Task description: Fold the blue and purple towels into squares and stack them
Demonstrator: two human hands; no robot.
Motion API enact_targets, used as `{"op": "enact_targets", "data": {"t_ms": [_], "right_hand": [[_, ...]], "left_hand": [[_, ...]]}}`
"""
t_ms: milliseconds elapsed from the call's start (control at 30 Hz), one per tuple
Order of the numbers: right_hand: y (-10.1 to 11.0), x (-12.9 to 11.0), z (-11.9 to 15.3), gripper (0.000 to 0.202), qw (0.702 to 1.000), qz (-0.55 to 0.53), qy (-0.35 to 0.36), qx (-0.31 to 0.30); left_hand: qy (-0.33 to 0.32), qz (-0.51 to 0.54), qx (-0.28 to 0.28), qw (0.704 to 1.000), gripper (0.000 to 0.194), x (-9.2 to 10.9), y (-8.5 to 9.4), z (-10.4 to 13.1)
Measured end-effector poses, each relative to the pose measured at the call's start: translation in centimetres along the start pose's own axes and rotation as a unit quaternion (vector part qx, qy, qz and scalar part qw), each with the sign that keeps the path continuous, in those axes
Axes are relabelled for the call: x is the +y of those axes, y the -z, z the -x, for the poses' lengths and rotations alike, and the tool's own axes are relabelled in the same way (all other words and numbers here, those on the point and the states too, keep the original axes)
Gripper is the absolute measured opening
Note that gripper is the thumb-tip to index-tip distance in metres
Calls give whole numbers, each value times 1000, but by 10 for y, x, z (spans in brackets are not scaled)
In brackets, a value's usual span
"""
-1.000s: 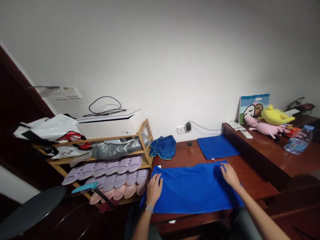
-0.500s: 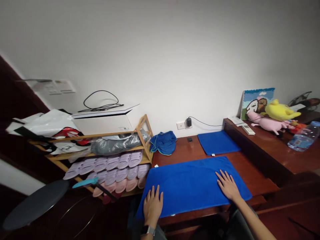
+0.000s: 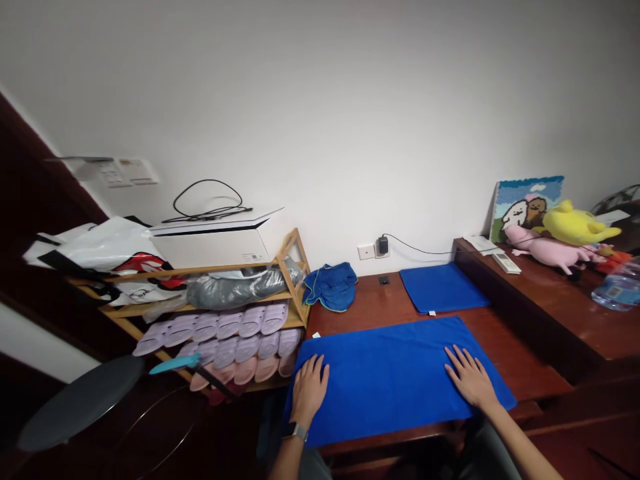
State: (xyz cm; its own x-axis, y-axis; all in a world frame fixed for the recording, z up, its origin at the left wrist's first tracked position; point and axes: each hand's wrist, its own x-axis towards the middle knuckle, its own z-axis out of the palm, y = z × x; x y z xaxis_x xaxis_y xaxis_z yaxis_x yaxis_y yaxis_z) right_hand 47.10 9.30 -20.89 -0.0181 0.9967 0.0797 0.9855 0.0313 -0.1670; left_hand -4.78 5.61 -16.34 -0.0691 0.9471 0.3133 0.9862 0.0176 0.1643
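A blue towel [image 3: 385, 380] lies spread out across the front of the wooden desk [image 3: 370, 300], its near edge reaching the desk's front. My left hand [image 3: 309, 388] rests flat on the towel's left end, fingers stretched out, with a watch on the wrist. On the right end, my right hand [image 3: 470, 377] lies palm down with its fingers apart. Behind the spread towel sits a folded blue towel [image 3: 443, 288]. A crumpled blue cloth [image 3: 331, 287] with a yellow-green edge lies at the desk's back left.
Left of the desk stands a wooden rack [image 3: 299, 308] with lilac slippers [image 3: 250, 321] and a white box [image 3: 220, 245] on top. On the raised right surface are plush toys [image 3: 550, 252], a remote [image 3: 507, 263] and a water bottle [image 3: 617, 290]. A charger [image 3: 383, 245] is plugged into the wall.
My left hand has slid forward along the left end of the towel. My right hand stays flat on the right end. The whole view has shifted slightly.
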Motion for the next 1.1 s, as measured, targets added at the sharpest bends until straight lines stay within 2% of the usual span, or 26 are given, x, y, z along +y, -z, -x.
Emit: {"op": "enact_targets", "data": {"t_ms": [67,133,233,367,433,467,500,567,700,767,833,900,1033,1100], "right_hand": [[7,-5,-6,64,1000,8,0,25],[18,-22,-17,59,998,4,20,52],[34,-76,-42,55,993,-38,89,61],[29,-164,-74,56,975,-96,201,-9],[18,-187,-87,57,970,-100,215,-52],[13,-191,-92,58,970,-98,210,-67],[8,-188,-97,60,973,-93,199,-77],[2,-168,-105,62,981,-76,162,-80],[1,-94,-117,67,996,-28,54,-69],[2,-56,-121,68,998,-9,13,-66],[1,-27,-123,70,998,3,-17,-66],[0,-8,-125,71,997,8,-36,-67],[1,3,-129,72,996,12,-48,-72],[2,4,-131,71,996,12,-47,-75]], "left_hand": [[-21,22,2,1000,48,3,-1,-16],[-67,51,-17,996,47,14,-4,-33],[-137,81,-61,985,49,46,-17,-59],[-189,93,-102,972,52,94,-42,-85],[-192,83,-116,971,52,103,-54,-94],[-187,74,-121,972,52,102,-59,-98],[-179,65,-123,974,52,97,-63,-101],[-152,44,-121,980,53,76,-68,-106],[-97,7,-97,991,54,19,-72,-109],[-88,-1,-90,992,56,0,-72,-110],[-82,-7,-94,992,56,-7,-72,-113],[-74,-11,-101,992,56,-5,-72,-118],[-65,-10,-111,992,56,3,-73,-128],[-64,-11,-110,992,56,1,-75,-129]]}}
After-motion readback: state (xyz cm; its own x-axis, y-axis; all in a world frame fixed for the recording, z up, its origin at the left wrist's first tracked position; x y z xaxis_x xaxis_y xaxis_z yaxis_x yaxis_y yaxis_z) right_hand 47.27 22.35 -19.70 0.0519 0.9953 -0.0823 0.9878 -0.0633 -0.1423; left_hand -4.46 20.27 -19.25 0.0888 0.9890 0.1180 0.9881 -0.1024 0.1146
